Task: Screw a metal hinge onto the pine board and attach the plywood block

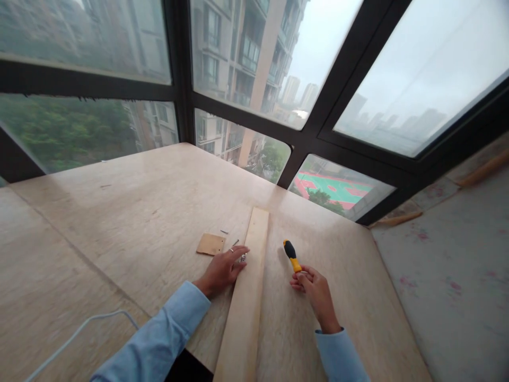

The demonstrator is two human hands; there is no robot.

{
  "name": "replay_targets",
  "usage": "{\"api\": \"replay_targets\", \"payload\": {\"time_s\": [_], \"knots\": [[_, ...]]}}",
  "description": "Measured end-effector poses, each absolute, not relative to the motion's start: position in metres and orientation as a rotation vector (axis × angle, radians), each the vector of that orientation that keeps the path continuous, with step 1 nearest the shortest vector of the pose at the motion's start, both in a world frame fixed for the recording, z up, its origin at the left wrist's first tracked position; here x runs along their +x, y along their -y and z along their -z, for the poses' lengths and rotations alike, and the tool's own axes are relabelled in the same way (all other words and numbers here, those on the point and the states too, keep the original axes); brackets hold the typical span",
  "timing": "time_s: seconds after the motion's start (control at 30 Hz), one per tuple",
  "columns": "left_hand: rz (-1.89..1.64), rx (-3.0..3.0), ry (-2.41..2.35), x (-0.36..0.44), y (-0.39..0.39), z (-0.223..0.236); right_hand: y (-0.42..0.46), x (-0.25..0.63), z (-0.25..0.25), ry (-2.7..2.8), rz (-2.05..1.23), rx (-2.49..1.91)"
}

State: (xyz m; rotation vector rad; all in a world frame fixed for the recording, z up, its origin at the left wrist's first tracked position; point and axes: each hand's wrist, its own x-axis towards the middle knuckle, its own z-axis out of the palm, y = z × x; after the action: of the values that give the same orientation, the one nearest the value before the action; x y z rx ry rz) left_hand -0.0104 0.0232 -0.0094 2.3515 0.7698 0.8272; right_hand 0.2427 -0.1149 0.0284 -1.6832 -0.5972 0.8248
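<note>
A long pale wooden board (254, 249) lies on the stone-look surface, pointing away from me. My left hand (225, 269) rests at the board's left edge, its thumb and fingers closed round a small shiny metal piece (243, 258) whose exact kind is unclear. To the right of the board, my right hand (314, 292) grips a screwdriver (292, 254) near the yellow end of its black-and-yellow handle. The handle points away from me, and the shaft is not visible. Beside my left hand lie a thin metal rod or screw (235, 242) and a brown square piece (210, 244) with small holes.
Another thin metal piece (224, 231) lies just beyond the brown square. A white cable (91, 318) curves across the lower left. Dark-framed windows (306, 127) border the far side of the surface (131, 212), and a floral-patterned wall (445, 276) stands at right.
</note>
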Motion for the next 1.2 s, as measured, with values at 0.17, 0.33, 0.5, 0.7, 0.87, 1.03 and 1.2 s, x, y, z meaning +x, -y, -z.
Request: {"api": "replay_targets", "payload": {"time_s": [0.17, 0.33, 0.5, 0.7, 0.87, 1.03, 1.2], "knots": [[-0.766, 2.392, -0.734, -0.012, -0.026, 0.011, 0.135, 0.244, -0.022, 0.527, -0.771, -1.735], [-0.741, 2.361, -0.796, -0.008, -0.025, 0.008, 0.15, 0.239, -0.019, 0.485, -0.712, -1.745], [-0.7, 2.279, -0.822, -0.004, -0.027, 0.003, 0.157, 0.239, -0.018, 0.466, -0.699, -1.76], [-0.451, 2.36, -0.968, 0.0, -0.031, -0.019, 0.156, 0.241, -0.012, 0.451, -0.696, -1.76], [-0.254, 2.58, -1.022, 0.01, -0.04, -0.035, 0.155, 0.244, -0.01, 0.455, -0.719, -1.742], [-0.134, 2.705, -1.027, 0.013, -0.043, -0.041, 0.157, 0.244, -0.009, 0.47, -0.718, -1.756], [-0.126, 2.746, -1.145, 0.016, -0.036, -0.046, 0.16, 0.242, -0.005, 0.495, -0.682, -1.779]]}}
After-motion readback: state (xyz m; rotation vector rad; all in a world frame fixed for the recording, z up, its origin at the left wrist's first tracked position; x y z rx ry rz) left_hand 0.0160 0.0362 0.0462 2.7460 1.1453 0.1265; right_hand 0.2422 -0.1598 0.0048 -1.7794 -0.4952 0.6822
